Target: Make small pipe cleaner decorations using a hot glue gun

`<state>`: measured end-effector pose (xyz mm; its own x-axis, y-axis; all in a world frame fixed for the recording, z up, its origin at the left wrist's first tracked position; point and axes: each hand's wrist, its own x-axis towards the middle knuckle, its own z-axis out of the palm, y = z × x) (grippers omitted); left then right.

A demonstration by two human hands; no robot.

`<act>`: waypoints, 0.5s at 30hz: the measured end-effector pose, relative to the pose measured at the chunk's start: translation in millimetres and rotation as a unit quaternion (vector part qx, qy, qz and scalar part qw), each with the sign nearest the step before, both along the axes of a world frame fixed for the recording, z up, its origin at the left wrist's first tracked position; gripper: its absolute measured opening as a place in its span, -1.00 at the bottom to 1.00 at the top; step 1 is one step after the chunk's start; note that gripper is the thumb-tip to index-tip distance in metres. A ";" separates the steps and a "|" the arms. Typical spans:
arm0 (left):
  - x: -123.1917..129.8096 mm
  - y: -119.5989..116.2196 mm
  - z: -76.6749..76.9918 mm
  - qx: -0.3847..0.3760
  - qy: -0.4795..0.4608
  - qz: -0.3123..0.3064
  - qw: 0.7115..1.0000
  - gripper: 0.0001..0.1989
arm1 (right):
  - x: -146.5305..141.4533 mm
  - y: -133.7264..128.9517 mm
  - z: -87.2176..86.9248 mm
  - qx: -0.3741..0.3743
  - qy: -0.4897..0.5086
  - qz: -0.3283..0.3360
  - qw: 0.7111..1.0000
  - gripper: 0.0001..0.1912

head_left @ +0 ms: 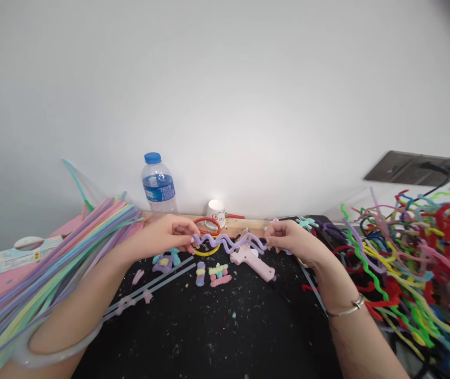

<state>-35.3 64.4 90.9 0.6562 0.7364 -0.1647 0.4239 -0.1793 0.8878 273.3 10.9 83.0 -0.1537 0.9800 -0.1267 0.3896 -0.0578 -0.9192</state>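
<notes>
Wavy purple pipe cleaners stretch sideways between my two hands above the black table mat. My left hand pinches their left end, and my right hand pinches the right end. Just under the strands lies a pale pink glue gun, its handle pointing down to the right. Small fuzzy pastel pieces rest on the mat below, with a narrow purple and yellow one beside them. A purple and teal piece is below my left hand.
Straight pastel pipe cleaners are heaped at left, and tangled bright ones at right. A water bottle and a paper cup stand near the wall. Glue sticks lie left of centre. Plugs occupy the wall socket.
</notes>
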 end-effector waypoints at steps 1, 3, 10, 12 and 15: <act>-0.6 0.5 -0.4 -0.004 -0.005 -0.002 1.000 -0.79 | 0.6 -0.2 0.4 0.000 0.019 -0.010 1.000 -0.85; -1.7 1.6 -0.7 -0.013 -0.010 -0.002 1.000 -0.79 | 2.8 0.2 0.2 0.001 0.068 -0.037 0.997 -0.79; -5.4 2.8 3.5 -0.016 -0.005 0.008 1.000 -0.72 | 12.6 5.4 -2.6 0.041 0.188 -0.110 0.975 -0.67; -6.9 2.7 4.7 -0.009 -0.008 0.014 1.000 -0.75 | 14.9 6.6 -3.2 0.055 0.213 -0.129 0.967 -0.67; -8.8 2.9 5.1 -0.005 -0.023 0.021 1.000 -0.83 | 17.3 8.4 -4.6 0.073 0.243 -0.159 0.954 -0.66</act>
<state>-44.1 67.3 96.0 0.6324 0.7615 -0.1419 0.3896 -0.1543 0.9080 290.6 19.3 78.4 0.1484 0.9886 0.0249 -0.1007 0.0401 -0.9941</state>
